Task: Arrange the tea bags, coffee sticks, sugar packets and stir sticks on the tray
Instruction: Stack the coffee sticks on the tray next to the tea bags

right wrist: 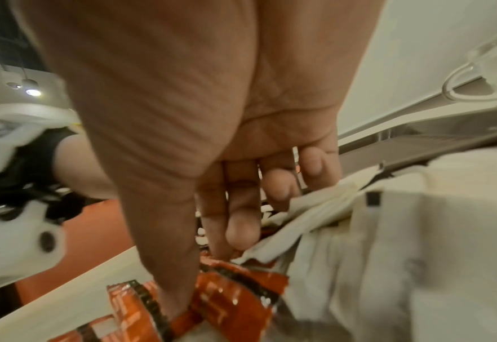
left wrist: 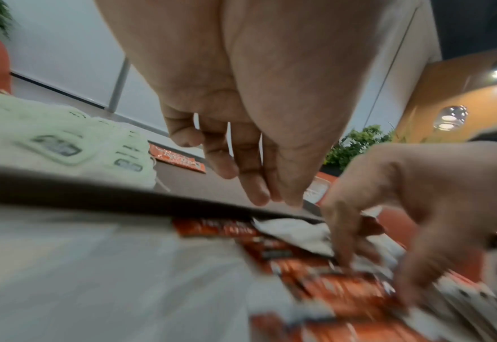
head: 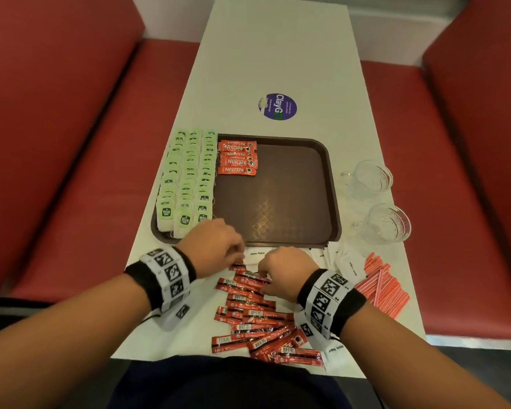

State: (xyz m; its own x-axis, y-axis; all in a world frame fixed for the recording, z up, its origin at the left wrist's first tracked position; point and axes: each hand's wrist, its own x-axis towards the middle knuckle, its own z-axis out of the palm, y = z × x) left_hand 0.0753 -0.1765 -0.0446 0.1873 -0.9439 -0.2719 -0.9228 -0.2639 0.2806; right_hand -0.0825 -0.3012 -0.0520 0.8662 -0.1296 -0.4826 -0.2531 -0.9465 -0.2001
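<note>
A brown tray (head: 292, 202) holds rows of green tea bags (head: 186, 178) along its left side and a few red coffee sticks (head: 238, 157) at its far left. More coffee sticks (head: 254, 314) lie heaped on the table in front of me. My right hand (head: 263, 278) pinches a coffee stick (right wrist: 235, 287) at the far end of the heap, thumb and forefinger on it. My left hand (head: 237, 252) hovers just left of it by the tray's near rim (left wrist: 95, 196), its fingers (left wrist: 256, 185) hanging loosely with nothing in them. White sugar packets (head: 350, 264) and pink stir sticks (head: 381, 286) lie to the right.
Two clear glass cups (head: 369, 178) (head: 391, 222) stand right of the tray. A round purple sticker (head: 278, 107) marks the white table beyond it. Red bench seats (head: 71, 172) run along both sides of the narrow table.
</note>
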